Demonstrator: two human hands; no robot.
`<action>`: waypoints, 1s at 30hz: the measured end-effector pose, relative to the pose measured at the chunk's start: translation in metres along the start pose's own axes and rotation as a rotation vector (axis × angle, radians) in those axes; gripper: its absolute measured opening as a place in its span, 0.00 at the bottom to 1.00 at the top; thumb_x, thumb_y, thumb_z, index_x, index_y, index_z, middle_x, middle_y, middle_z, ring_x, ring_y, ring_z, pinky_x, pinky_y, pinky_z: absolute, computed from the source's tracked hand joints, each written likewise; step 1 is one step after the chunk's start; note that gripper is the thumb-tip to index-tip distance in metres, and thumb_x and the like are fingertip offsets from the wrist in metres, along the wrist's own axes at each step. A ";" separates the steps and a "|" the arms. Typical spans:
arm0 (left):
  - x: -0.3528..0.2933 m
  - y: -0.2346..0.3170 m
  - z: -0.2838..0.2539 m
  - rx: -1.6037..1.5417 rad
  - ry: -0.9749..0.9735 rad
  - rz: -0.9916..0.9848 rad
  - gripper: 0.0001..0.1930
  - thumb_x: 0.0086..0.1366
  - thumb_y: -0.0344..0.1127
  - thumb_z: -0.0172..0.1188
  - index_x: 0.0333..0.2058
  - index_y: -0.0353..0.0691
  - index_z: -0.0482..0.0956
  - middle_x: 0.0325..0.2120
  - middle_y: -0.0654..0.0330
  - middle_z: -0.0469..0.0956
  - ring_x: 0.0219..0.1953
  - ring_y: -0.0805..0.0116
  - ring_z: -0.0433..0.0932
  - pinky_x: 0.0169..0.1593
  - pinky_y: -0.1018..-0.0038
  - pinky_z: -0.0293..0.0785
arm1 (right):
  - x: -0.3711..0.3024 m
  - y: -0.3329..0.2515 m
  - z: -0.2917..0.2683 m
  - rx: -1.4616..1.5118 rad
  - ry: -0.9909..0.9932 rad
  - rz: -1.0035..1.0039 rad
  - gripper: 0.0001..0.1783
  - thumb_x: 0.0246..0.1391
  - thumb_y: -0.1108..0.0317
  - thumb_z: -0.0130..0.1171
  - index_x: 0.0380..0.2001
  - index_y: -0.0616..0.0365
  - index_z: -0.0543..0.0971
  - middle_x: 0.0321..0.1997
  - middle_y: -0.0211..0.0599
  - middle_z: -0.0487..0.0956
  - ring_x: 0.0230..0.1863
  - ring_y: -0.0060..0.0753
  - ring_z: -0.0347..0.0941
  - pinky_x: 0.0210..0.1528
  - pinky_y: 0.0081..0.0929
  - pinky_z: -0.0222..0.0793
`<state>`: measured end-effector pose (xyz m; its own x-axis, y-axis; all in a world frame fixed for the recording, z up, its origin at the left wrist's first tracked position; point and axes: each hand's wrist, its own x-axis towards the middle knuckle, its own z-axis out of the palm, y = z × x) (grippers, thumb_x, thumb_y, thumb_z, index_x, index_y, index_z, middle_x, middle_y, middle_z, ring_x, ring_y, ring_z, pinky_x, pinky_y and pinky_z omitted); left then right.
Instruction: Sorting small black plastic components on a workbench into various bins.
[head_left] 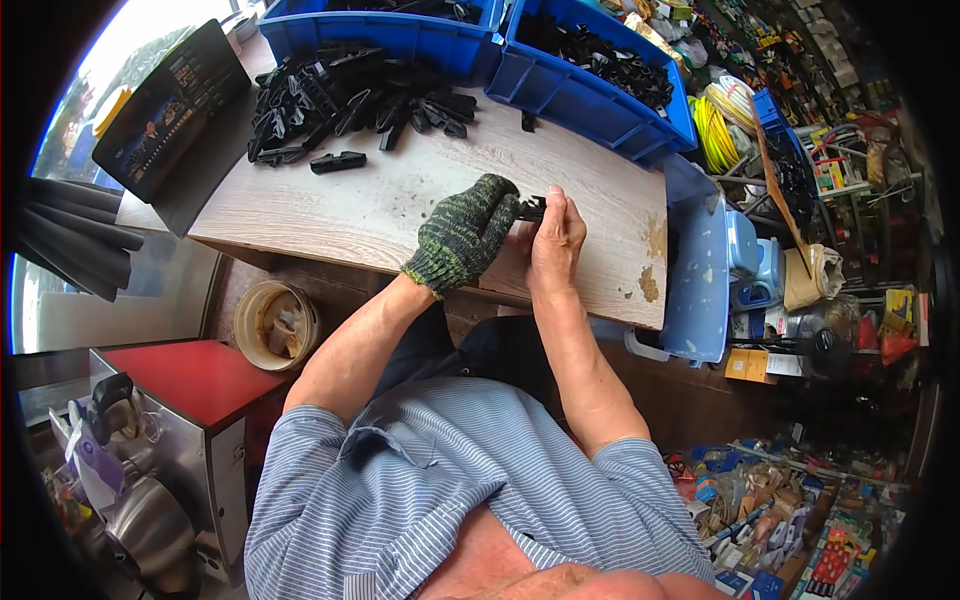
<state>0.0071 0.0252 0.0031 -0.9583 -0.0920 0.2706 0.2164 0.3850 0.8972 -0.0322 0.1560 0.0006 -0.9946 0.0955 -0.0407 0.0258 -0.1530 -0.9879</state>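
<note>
Watching remotely, I see a heap of black plastic pieces [325,100] on the table [330,215], perhaps work left, then the gloved left hand [465,230] and bare right hand [555,245] close together, both gripping one black piece [532,209], seemingly unfinished, and a blue crate [575,100] of pieces, possibly done.

Probably a hardware shop, though dim-edged: worktable [620,225], blue parts bins [585,105], yellow coil [711,135], heaped packaged goods [832,560].
</note>
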 end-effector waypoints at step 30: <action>-0.007 -0.026 -0.104 0.729 0.463 -0.057 0.22 0.65 0.49 0.61 0.51 0.42 0.78 0.42 0.50 0.81 0.40 0.51 0.81 0.43 0.57 0.77 | 0.036 -0.028 -0.041 0.083 0.153 0.228 0.19 0.62 0.53 0.51 0.28 0.56 0.65 0.11 0.26 0.50 0.10 0.28 0.53 0.26 0.55 0.80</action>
<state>0.0279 -0.0797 0.0137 -0.7572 -0.4326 0.4894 -0.1548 0.8468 0.5089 -0.0650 0.2039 0.0203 -0.9373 0.1953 -0.2887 0.2324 -0.2671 -0.9352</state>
